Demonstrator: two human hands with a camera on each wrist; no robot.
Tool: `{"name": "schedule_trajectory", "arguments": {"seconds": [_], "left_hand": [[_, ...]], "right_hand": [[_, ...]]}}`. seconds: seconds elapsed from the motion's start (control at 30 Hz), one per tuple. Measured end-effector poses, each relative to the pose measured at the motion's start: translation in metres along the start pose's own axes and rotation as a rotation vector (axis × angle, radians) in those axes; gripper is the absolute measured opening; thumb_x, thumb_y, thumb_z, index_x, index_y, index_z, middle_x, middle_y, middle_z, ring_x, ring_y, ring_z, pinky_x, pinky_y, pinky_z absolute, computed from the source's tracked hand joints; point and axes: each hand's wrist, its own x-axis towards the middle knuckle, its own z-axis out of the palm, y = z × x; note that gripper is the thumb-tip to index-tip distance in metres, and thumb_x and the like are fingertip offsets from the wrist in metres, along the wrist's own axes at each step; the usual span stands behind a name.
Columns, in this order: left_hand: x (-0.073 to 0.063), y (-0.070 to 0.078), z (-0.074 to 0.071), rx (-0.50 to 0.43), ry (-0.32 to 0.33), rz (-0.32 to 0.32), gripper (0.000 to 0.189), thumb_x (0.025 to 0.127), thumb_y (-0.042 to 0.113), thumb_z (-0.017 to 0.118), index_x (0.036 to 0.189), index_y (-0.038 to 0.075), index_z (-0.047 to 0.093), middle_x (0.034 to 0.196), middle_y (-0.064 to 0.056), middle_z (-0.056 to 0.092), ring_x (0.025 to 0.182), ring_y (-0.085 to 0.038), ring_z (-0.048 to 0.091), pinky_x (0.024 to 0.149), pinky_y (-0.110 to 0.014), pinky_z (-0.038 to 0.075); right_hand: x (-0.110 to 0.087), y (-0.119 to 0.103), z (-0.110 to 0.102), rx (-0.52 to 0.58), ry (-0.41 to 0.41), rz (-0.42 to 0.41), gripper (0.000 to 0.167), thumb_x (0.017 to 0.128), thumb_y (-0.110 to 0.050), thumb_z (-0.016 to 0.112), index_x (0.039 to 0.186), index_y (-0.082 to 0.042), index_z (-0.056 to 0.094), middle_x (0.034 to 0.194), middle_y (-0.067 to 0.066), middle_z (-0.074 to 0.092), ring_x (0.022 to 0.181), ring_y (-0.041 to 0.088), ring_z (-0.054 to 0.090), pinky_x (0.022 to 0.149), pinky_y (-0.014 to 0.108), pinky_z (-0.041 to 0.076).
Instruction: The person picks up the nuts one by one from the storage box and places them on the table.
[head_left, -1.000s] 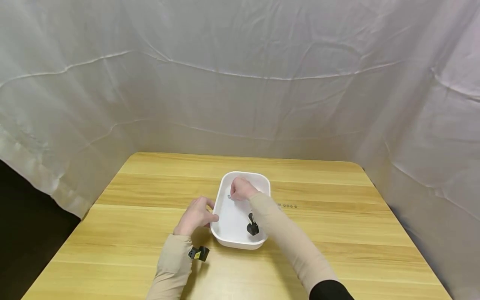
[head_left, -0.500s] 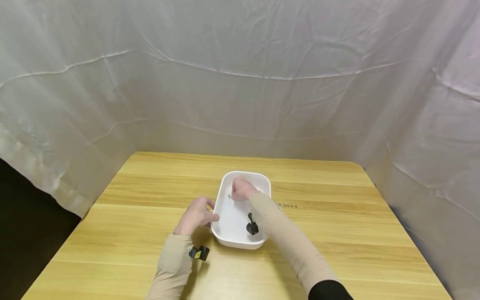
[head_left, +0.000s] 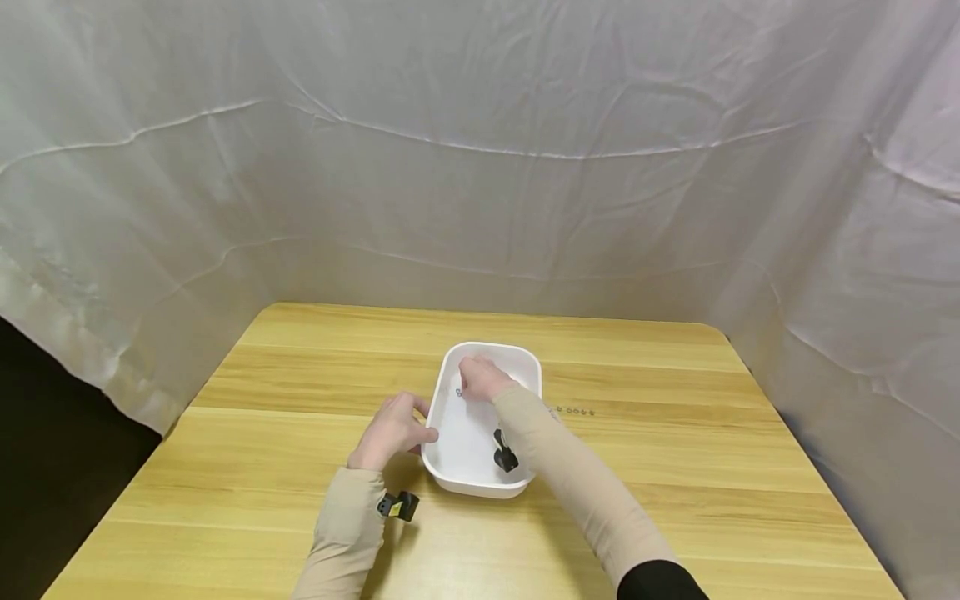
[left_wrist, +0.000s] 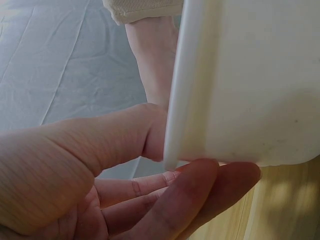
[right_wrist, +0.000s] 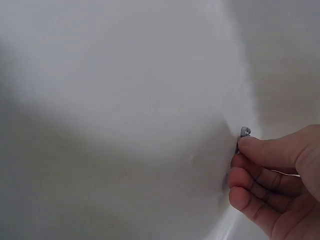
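Shifted slightly left, the right hand [head_left: 486,379] seems to pinch a small nut [right_wrist: 245,132] (its axis is unclear) in the far half of the tray [head_left: 468,454]; loose nuts [head_left: 459,392] lie just left, nearer it than the left hand [head_left: 392,432], which grips the tray's left side.

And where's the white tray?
In the head view, the white tray sits centrally on the wooden table, left hand gripping its left side, right hand inside near the far end.

Looks like smooth plas. on wh. tray [head_left: 459,454], shiny metal on nut [right_wrist: 245,131]. Shows semi-gloss wd. grain on tabletop [head_left: 735,467].
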Motion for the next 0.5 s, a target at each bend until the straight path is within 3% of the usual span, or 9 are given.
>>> {"name": "schedule_trajectory", "arguments": {"seconds": [0.27, 0.5], "left_hand": [[0.0000, 0.0004, -0.0012, 0.002, 0.004, -0.005, 0.032, 0.078, -0.002, 0.072, 0.108, -0.011, 0.067, 0.099, -0.023, 0.070, 0.064, -0.021, 0.072, 0.065, -0.035, 0.064], [-0.0002, 0.0005, 0.0000, 0.007, 0.003, -0.003, 0.032, 0.078, -0.001, 0.071, 0.108, -0.010, 0.068, 0.100, -0.023, 0.070, 0.063, -0.020, 0.072, 0.062, -0.032, 0.063]], "right_hand": [[-0.0007, -0.0023, -0.0024, -0.004, -0.015, 0.004, 0.007, 0.079, 0.003, 0.069, 0.080, -0.003, 0.070, 0.084, 0.010, 0.071, 0.071, 0.018, 0.054, 0.065, 0.025, 0.048], [-0.0020, -0.0047, -0.0012, -0.023, -0.009, 0.006, 0.014, 0.081, 0.003, 0.071, 0.075, -0.006, 0.061, 0.076, 0.006, 0.058, 0.072, 0.020, 0.051, 0.064, 0.028, 0.045]]}}
